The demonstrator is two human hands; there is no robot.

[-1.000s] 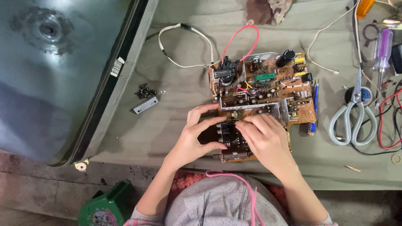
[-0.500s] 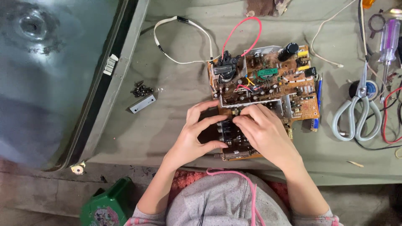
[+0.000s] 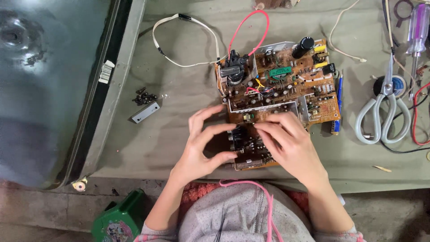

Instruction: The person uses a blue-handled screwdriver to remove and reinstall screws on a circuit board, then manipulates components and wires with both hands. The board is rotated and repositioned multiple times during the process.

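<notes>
Head view: a brown circuit board (image 3: 280, 101) is seen lying on the olive-covered desk (image 3: 188, 116), right of a large grey screen (image 3: 42, 89). The left hand (image 3: 201, 145) is spread, fingertips set on the board's near left edge, nothing pinched. The right hand (image 3: 291, 143) is laid over the near part, fingers curled onto small components; whether anything is pinched cannot be told. Scissors (image 3: 385, 112) are seen far right, black screws (image 3: 144, 96) to the left.
</notes>
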